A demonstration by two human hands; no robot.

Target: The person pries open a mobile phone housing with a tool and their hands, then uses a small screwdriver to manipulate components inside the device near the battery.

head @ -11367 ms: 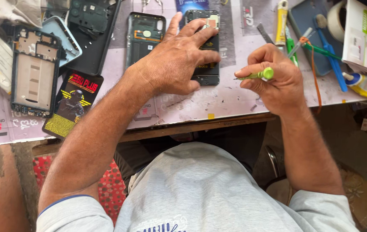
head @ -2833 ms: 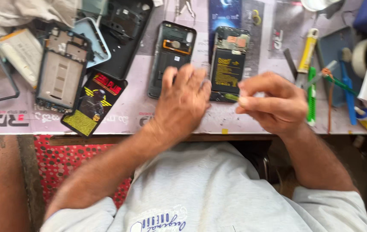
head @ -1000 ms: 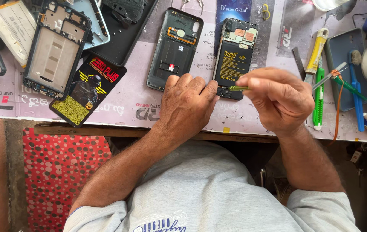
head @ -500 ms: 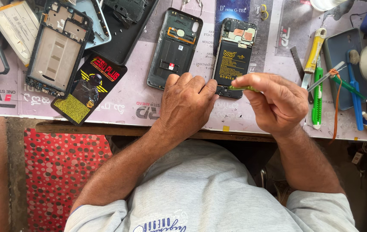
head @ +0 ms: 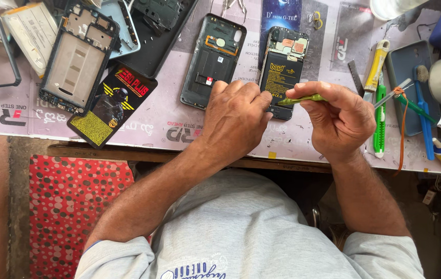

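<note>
Cluttered bench [head: 143, 129]: right hand [head: 342, 121] fingers pinch green tool [head: 299, 98] beside opened phone [head: 282, 70], left hand [head: 233, 121] loosely curled.

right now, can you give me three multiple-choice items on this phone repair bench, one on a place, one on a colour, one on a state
1. Where does the dark phone back cover with the orange ring lie?
A. Left of the opened phone with the black battery
B. Right of it
C. Under the red dotted cloth

2. What colour is the thin tool in the right hand?
A. Red
B. Green
C. White

3. How does the opened phone with the black battery lie?
A. Closed, screen up
B. Standing on edge
C. Back off, battery showing

Answers:
1. A, the cover lies flat to the left of the phone, above the left hand.
2. B, the slim shaft pinched in the right hand's grip is yellow-green.
3. C, the battery and the board above it are bare to view.
</note>
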